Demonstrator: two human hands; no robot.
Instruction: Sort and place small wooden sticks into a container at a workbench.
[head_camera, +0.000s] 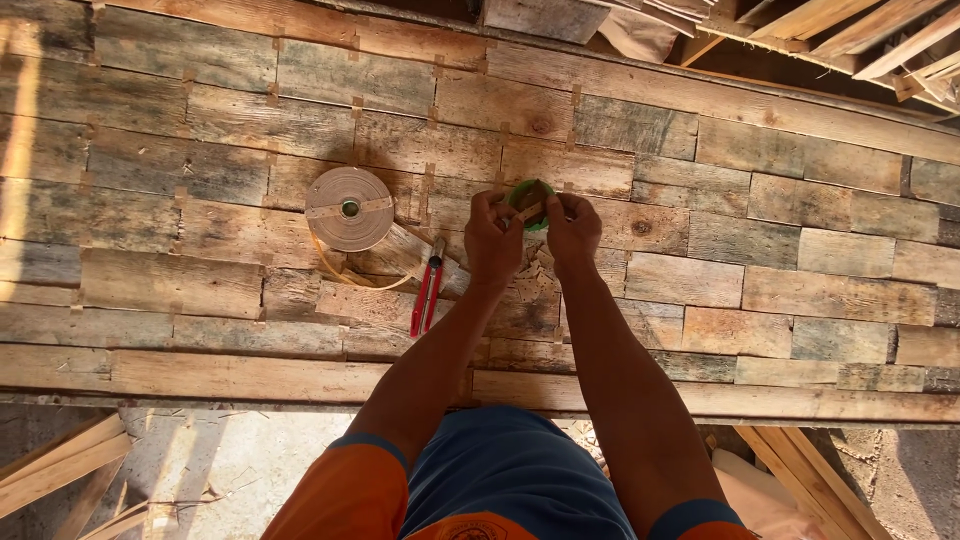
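Observation:
Both my hands meet over the middle of a panel of joined wooden boards (700, 200). My left hand (492, 240) and my right hand (572, 232) together pinch a small green ring-shaped roll (530, 198), with a short strip of brown tape stretched across it between my fingertips. Red-handled pliers (428, 290) lie on the boards just left of my left wrist. A large flat roll of brown paper tape (349, 208) rests further left, its loose end curling toward the pliers.
Short tape strips cover many board joints. A long plank (230, 372) edges the panel on my side. Loose wooden slats lie at the lower left (60, 465) and stacked at the top right (860, 35). Bare ground shows below.

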